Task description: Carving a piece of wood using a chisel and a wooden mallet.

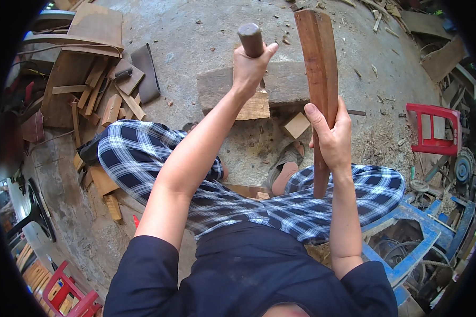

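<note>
My left hand is closed round a dark, thick cylinder with a pale round end, which points up; the rest of it is hidden, so its kind is unclear. In my right hand is a long, slightly curved reddish-brown piece of wood, held upright near its narrower lower part. Below and behind my left hand lies a thick grey-brown wooden beam on the floor. A paler wood block sits against its near side. Near my foot is a small light offcut.
Wood scraps and boards pile up at the left, beside a dark sanding belt. A red plastic stool lies at the right. A blue metal frame with machine parts is at lower right. Shavings litter the concrete floor.
</note>
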`<state>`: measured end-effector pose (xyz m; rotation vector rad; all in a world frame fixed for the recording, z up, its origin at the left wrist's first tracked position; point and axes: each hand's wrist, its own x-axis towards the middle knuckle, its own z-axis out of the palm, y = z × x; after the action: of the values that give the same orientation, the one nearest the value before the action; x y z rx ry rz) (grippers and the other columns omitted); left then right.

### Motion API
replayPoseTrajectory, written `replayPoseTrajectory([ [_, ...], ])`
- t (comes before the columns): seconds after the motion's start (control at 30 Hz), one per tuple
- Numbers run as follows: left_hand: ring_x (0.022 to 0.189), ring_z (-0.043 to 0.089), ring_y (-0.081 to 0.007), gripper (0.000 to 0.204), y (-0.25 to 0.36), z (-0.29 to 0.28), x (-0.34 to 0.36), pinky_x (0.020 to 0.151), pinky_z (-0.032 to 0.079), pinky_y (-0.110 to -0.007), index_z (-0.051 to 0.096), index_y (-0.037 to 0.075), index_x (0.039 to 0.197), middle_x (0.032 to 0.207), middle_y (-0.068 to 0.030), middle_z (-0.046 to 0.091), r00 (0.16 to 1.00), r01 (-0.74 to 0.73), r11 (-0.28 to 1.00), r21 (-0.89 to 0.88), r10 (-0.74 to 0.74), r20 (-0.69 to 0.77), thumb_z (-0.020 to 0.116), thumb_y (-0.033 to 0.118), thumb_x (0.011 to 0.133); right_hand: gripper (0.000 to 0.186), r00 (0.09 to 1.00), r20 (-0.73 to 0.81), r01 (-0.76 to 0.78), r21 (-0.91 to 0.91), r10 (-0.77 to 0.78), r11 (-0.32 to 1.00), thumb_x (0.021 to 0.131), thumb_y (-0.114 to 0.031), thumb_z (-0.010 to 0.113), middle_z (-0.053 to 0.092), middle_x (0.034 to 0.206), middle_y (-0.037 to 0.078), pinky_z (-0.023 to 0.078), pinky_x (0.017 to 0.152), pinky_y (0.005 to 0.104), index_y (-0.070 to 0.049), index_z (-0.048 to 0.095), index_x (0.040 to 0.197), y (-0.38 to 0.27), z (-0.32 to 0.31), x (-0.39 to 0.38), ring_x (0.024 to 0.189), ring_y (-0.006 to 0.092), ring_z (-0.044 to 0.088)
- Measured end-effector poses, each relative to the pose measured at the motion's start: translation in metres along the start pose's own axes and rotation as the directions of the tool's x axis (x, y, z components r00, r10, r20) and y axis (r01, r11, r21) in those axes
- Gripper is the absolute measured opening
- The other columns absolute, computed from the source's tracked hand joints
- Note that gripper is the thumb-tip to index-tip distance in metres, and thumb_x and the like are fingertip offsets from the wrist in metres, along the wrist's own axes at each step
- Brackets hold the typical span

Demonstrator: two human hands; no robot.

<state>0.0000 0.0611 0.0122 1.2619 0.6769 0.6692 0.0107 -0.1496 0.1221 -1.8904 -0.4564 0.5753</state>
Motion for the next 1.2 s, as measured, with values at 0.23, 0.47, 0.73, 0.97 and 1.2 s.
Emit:
replayPoseTrajectory([
  [0.23,0.069,0.059,-0.0095,0.024,-0.004,0.014,-0.020,0.063,0.051,-0.031,0.064,0.006,0.088,0.081,-0.0021,0.066,0.984,-0.035,0.971,0.238,-0.008,0.180,0.081,0.023,0.087,0.046,0.991,-0.058,0.133,0.167,-0.125,0.977,0.092,-0.035,0.077,0.064,0.080,0.004,0.046,0.045,0.0218,0.001,0.058,0.114,-0.038,-0.009,-0.005,0.051,0.0079,0.056],
  [0.47,0.080,0.064,-0.0152,0.024,-0.032,0.025,-0.031,0.077,0.053,-0.031,0.069,0.004,0.100,0.088,-0.0079,0.070,0.952,-0.262,0.964,0.052,0.250,0.176,0.083,0.012,0.082,0.043,0.978,-0.006,0.205,-0.156,-0.208,0.966,0.095,-0.032,0.072,0.061,0.075,0.004,0.048,0.055,0.0266,0.000,0.057,0.118,-0.015,0.006,0.010,0.061,0.0120,0.060],
  [0.73,0.074,0.061,-0.0158,0.020,-0.034,0.029,-0.039,0.070,0.051,-0.032,0.064,0.004,0.090,0.085,-0.0117,0.066,0.943,-0.301,0.944,0.138,0.272,0.194,0.079,0.002,0.076,0.043,0.978,-0.096,0.177,-0.078,-0.184,0.981,0.090,-0.030,0.078,0.067,0.078,0.010,0.051,0.059,0.0329,-0.001,0.056,0.112,-0.022,0.002,-0.008,0.064,0.0179,0.063],
  [0.97,0.096,0.069,-0.0327,0.022,-0.051,0.037,-0.054,0.083,0.053,-0.041,0.065,0.006,0.096,0.097,-0.0161,0.072,0.935,-0.274,0.953,0.129,0.233,0.267,0.077,0.010,0.077,0.046,0.987,-0.020,0.151,-0.220,-0.160,0.964,0.088,-0.032,0.079,0.074,0.086,0.020,0.057,0.070,0.0387,0.000,0.056,0.112,-0.022,0.001,-0.006,0.080,0.0306,0.075],
  [1.2,0.084,0.063,-0.0074,0.017,-0.036,0.024,-0.028,0.072,0.053,-0.029,0.068,0.003,0.097,0.089,-0.0015,0.073,0.926,-0.166,0.986,-0.005,0.158,0.342,0.078,0.005,0.084,0.048,0.976,0.005,0.208,-0.322,-0.218,0.924,0.089,-0.034,0.078,0.074,0.090,0.022,0.057,0.073,0.0390,0.001,0.058,0.114,-0.005,0.005,0.006,0.083,0.0327,0.075],
])
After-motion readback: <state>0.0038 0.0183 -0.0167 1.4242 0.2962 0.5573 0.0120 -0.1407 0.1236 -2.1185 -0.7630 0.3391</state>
